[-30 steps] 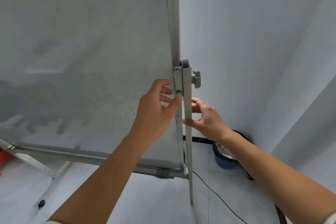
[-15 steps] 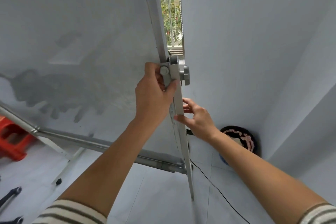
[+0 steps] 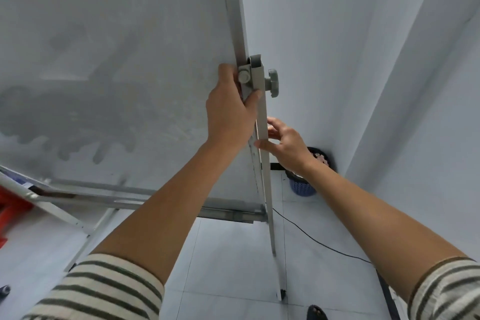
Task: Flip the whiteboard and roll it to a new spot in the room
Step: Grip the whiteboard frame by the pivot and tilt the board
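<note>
The whiteboard (image 3: 117, 60) fills the left of the view, its smeared grey face towards me and its right frame edge running up the middle. My left hand (image 3: 231, 112) grips that frame edge just below the grey pivot bracket (image 3: 250, 76), thumb across the stand's upright post (image 3: 265, 163). A grey locking knob (image 3: 273, 82) sticks out to the right of the bracket, untouched. My right hand (image 3: 284, 145) holds the post lower down, thumb in front and fingers behind it. The board's bottom rail (image 3: 155, 202) slants across the lower left.
A white wall stands close on the right, with a blue basket (image 3: 302, 186) in the corner. A black cable (image 3: 324, 244) trails over the tiled floor. The stand's foot and caster (image 3: 281, 293) rest near my shoe. White stand legs (image 3: 65, 218) and something red (image 3: 10, 208) lie at left.
My left hand went from fingering the bracket to gripping the frame edge below it. The view swung: a window seen past the board half a second ago is hidden again. The right hand stays on the post.
</note>
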Motion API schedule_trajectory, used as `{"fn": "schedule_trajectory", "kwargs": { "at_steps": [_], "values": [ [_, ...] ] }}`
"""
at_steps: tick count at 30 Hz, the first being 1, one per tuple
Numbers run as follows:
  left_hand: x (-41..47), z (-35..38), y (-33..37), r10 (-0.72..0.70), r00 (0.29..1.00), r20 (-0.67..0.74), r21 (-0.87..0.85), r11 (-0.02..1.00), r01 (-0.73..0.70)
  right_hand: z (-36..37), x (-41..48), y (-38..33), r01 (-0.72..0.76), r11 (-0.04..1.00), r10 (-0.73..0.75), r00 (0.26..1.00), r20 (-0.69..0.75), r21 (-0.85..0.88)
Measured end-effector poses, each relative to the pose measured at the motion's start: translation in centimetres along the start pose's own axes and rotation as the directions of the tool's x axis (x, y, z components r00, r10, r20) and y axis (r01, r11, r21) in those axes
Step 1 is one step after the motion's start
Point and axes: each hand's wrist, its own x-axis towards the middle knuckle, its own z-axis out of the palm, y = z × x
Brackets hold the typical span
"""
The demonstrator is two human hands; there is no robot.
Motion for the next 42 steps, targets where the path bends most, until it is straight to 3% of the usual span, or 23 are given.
{"fn": "schedule_trajectory", "kwargs": {
  "at_steps": [15, 25, 33, 42],
  "values": [
    [-12.7, -5.1, 7.3, -0.052, 0.997, 0.061, -0.015, 0.998, 0.054, -0.4, -16.2, -1.7, 0.031, 0.991, -0.034, 0.999, -0.018, -0.13],
    [-23.2, -9.1, 13.8, 0.008, 0.991, 0.133, -0.059, 0.998, 0.0, -1.0, -29.1, -1.5, 0.013, 1.0, -0.015, 0.999, -0.046, -0.029],
    [-32.4, -13.4, 18.5, 0.133, 0.974, 0.183, -0.178, 0.979, -0.1, 1.1, -42.5, -3.6, 0.012, 0.998, 0.005, 0.969, -0.249, 0.068],
    [-44.4, -18.9, 24.6, 0.214, 0.948, 0.236, -0.254, 0.955, -0.152, 2.0, -58.4, -6.4, -0.062, 0.996, 0.08, 0.927, -0.367, 0.062]
  ]
}}
